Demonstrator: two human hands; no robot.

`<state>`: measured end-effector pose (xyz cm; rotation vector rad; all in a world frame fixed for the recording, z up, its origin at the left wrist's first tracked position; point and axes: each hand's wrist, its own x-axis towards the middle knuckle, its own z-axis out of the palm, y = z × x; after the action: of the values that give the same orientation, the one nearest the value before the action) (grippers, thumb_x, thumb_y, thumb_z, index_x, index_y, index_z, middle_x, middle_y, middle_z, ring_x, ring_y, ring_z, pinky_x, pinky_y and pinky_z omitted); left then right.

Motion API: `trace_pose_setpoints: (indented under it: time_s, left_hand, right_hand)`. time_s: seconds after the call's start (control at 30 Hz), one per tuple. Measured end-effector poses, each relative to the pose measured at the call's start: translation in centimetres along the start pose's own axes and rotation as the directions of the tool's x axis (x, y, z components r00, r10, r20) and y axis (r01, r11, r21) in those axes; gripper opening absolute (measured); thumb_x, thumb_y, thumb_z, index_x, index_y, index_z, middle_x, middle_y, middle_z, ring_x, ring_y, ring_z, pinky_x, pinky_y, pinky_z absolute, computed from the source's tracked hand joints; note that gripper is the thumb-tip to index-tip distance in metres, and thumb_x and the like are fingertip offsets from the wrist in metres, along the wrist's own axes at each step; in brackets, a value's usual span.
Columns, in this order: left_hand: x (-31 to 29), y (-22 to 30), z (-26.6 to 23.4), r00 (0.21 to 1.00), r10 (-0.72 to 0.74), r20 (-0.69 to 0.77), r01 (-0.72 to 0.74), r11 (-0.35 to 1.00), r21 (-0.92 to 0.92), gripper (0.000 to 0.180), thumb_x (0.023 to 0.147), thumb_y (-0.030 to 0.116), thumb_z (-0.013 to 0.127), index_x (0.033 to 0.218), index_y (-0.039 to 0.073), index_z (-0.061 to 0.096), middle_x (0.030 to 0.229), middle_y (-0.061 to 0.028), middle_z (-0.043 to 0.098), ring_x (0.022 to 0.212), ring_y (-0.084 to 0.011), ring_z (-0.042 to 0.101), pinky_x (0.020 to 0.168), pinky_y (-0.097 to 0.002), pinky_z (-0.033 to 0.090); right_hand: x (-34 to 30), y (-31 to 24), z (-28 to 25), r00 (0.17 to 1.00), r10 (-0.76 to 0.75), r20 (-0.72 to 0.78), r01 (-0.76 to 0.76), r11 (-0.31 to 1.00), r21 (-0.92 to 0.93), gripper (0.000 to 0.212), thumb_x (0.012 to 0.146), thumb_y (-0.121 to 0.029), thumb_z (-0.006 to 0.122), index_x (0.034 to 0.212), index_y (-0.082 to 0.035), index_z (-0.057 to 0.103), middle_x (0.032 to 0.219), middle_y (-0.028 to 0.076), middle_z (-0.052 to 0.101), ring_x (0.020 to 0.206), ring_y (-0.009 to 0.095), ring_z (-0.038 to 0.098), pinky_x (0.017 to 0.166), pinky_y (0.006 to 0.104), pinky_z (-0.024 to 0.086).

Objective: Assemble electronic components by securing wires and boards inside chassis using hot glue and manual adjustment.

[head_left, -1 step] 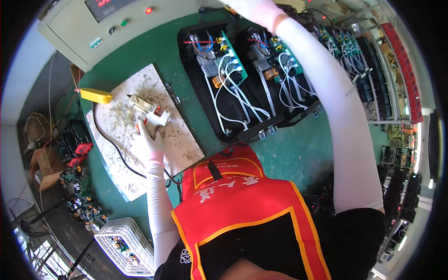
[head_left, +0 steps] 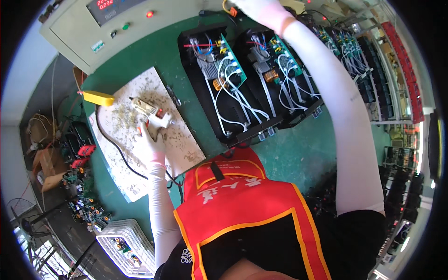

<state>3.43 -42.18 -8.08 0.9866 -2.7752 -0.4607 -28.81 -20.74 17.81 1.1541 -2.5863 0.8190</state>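
Observation:
My left hand point(head_left: 148, 145) is closed around a white hot glue gun point(head_left: 150, 113) with an orange trigger. The gun lies over a stained white board point(head_left: 184, 140), its nozzle toward the far left. My right hand point(head_left: 263, 11) reaches to the far edge of the bench, beyond two black open housings. Its fingers are partly cut off by the top edge, so their grip is hidden. Just left of it is an orange connector point(head_left: 233, 11) on a yellow cable. The left housing point(head_left: 212, 105) and right housing point(head_left: 256, 79) hold green circuit boards and white wires.
A yellow tool point(head_left: 98, 98) rests at the board's far left, and a black cable point(head_left: 116, 144) crosses the board. A grey control cabinet point(head_left: 74, 42) stands at the far left. A white basket point(head_left: 126, 228) of parts is at the near left. Racks point(head_left: 403, 70) line the right.
The whole view has shifted slightly. My right hand appears a little lower and farther right, and the orange connector beside it shows more clearly. My left hand stays at the glue gun.

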Motion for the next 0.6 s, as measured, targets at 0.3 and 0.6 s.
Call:
trace_pose_setpoints:
  time_s: [0.3,0.6]
  left_hand:
    - [2.1,1.0,-0.8,0.989,0.059,0.137,-0.075,0.991,0.115,0.066,0.070,0.016,0.075,0.131,0.010,0.050,0.106,-0.0188,0.064,0.097,-0.0358,0.063,0.084,-0.0441,0.050]
    - [1.5,-0.2,-7.4,0.996,0.065,0.066,-0.064,0.998,-0.010,0.018,0.078,0.010,0.060,0.096,0.003,0.063,0.086,-0.0183,0.068,0.085,-0.0357,0.066,0.078,-0.0429,0.051]
  right_hand:
    - [-15.6,2.9,-13.2,0.988,0.151,-0.038,-0.149,0.987,0.053,0.029,0.094,-0.019,0.054,0.117,-0.002,0.061,0.109,0.011,0.066,0.102,0.022,0.062,0.091,0.0324,0.046]
    - [-38.0,3.5,-17.4,0.889,0.444,-0.116,-0.400,0.873,0.279,0.021,0.091,0.001,0.048,0.105,-0.001,0.064,0.087,0.006,0.062,0.075,0.012,0.056,0.071,0.0250,0.045]
